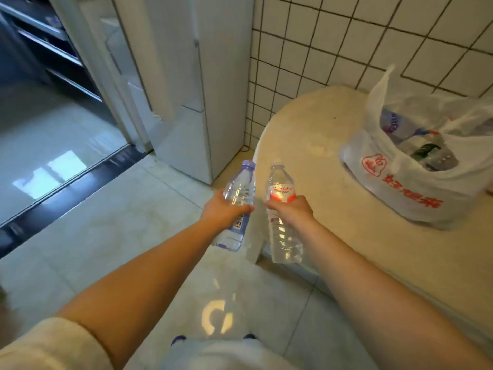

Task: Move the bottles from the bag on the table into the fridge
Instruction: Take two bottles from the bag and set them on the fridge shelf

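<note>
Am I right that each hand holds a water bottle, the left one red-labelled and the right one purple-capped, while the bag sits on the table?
Not quite: the bottles are swapped. The head view shows the left hand holding the purple-capped bottle and the right hand the red-labelled bottle. The bag does sit on the table.

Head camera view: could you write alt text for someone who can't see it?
A person holds a water bottle in each hand: a purple-capped bottle in the left hand, a red-labelled bottle in the right hand. A plastic bag with more bottles sits on the table.

left hand [222, 210] gripping purple-capped bottle [236, 206], right hand [289, 210] gripping red-labelled bottle [282, 209]
</note>
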